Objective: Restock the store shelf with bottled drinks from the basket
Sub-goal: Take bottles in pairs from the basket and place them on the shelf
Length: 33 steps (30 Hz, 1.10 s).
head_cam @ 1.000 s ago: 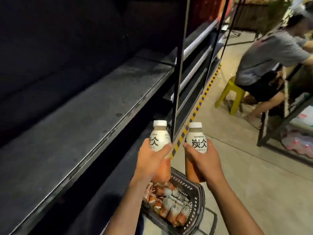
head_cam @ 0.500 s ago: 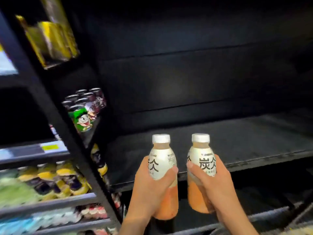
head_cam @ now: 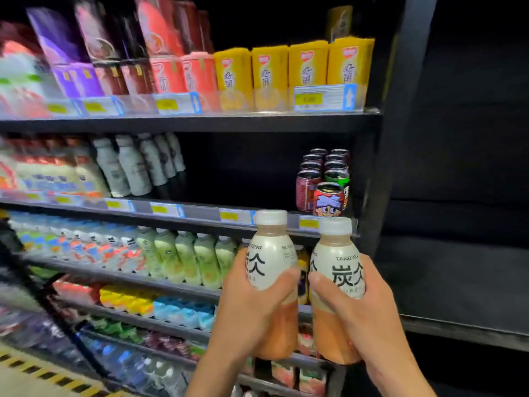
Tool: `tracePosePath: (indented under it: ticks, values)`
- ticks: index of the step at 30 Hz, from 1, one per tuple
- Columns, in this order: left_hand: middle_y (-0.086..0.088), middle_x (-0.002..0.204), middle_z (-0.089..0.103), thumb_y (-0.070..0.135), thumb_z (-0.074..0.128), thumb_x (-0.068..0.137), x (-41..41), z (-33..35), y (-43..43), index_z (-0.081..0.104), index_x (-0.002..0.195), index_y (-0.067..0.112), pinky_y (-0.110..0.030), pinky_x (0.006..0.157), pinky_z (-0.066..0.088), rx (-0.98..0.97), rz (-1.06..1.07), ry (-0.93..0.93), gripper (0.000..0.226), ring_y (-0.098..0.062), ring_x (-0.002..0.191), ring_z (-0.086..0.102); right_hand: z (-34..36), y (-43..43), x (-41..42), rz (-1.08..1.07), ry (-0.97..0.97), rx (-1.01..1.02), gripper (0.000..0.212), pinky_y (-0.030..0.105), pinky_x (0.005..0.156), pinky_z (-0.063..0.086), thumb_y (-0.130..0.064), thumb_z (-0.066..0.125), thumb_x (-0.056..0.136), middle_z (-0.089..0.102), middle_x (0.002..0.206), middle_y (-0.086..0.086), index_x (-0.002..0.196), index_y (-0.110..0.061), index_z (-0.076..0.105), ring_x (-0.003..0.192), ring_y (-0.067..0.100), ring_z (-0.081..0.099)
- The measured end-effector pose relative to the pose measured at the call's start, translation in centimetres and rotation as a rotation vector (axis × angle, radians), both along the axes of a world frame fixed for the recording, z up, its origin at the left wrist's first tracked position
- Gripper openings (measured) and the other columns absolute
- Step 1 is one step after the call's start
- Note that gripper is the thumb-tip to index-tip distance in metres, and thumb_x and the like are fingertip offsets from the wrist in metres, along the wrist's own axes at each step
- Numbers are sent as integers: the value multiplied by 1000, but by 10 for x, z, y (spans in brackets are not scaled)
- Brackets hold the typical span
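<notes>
Facing a tall drinks bay [head_cam: 200, 123] topped with yellow cartons [head_cam: 286, 75], and standing just left of a bare dark shelf [head_cam: 458, 282]. Looking across a middle shelf [head_cam: 200, 209] stocked at both ends only, with white bottles [head_cam: 134, 167] at left, cans [head_cam: 326, 181] at right and a dark gap between.

Carrying two bottled drinks side by side in front of the bay, clear of every shelf: left bottle [head_cam: 270, 253] wrapped in the curled fingers of the left hand [head_cam: 252, 310], right bottle [head_cam: 337, 253] clasped likewise by the right hand [head_cam: 369, 316]. Holding both upright, white caps up, long axes vertical, labels nearly touching.

Judging by position: gap up and to the left, nearer the left hand; bare shelf off to the right at about hand level, nearer the right hand. Cannot tell which spot is intended. No sign of the basket in view.
</notes>
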<state>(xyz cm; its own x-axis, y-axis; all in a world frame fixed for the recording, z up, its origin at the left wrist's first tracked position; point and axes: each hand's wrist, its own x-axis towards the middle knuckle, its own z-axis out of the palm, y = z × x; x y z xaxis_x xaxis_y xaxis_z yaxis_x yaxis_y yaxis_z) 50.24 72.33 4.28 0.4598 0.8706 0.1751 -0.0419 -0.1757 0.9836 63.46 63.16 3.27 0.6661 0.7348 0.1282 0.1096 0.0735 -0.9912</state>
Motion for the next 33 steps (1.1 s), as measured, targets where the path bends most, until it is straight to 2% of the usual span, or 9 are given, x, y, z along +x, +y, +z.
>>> tracePosePath:
  ticks: [5,12,16,22,25,27,29,30,33]
  values:
    - [-5,89,73,44,77,65,-23,17,64,65,104,18,-41,71,57,-48,-18,-83,49,-24,81,71,18,60,-33,-44,-29,-8,33,37,72,58,-37,83,72,73,88,-11,98,-34,65,78,6,70]
    - [-11,96,75,43,76,74,-12,45,151,68,105,18,-49,79,58,-115,-79,-48,41,-30,88,73,53,150,-30,-87,-41,12,39,42,76,60,-50,81,68,74,89,-9,99,-32,66,83,11,71]
    - [-10,92,77,38,75,81,-2,56,193,73,98,17,-47,78,59,-114,-94,-41,27,-29,87,74,62,199,-19,-92,-11,3,47,47,76,61,-53,81,63,75,91,-6,102,-30,67,82,14,73]
    - [-8,90,78,48,77,75,19,66,249,75,100,16,-47,83,60,-127,-137,15,41,-26,84,75,70,258,0,-110,55,-35,64,48,72,62,-57,82,54,75,95,0,105,-24,65,82,20,74]
    - [-7,85,77,53,75,66,35,64,277,68,102,13,-42,74,61,-173,-96,73,55,-23,77,75,72,278,12,-119,101,-80,49,40,69,63,-45,84,65,74,90,2,96,-15,60,78,19,74]
    - [-3,72,73,43,67,77,49,60,296,69,89,12,-31,62,55,-183,-98,38,34,-21,68,70,72,292,18,-124,148,-72,41,33,63,60,-37,85,66,76,85,3,96,-13,68,73,18,74]
    - [-2,68,70,30,65,87,67,58,315,69,85,13,-26,56,50,-245,-119,-64,18,-19,62,66,71,313,29,-165,142,-4,60,36,65,60,-38,89,55,76,92,7,105,-12,70,77,23,74]
    - [-3,72,71,30,68,85,75,60,324,69,93,12,-25,54,51,-273,-115,-111,20,-18,60,67,72,324,35,-206,102,6,72,41,69,62,-44,90,47,76,95,8,108,-12,69,80,26,74]
    - [-10,95,74,49,76,57,97,60,352,59,124,11,-32,61,58,-236,-83,-49,78,-21,71,73,74,348,59,-260,-19,-66,88,45,71,62,-59,83,33,75,95,4,108,-16,68,81,25,73]
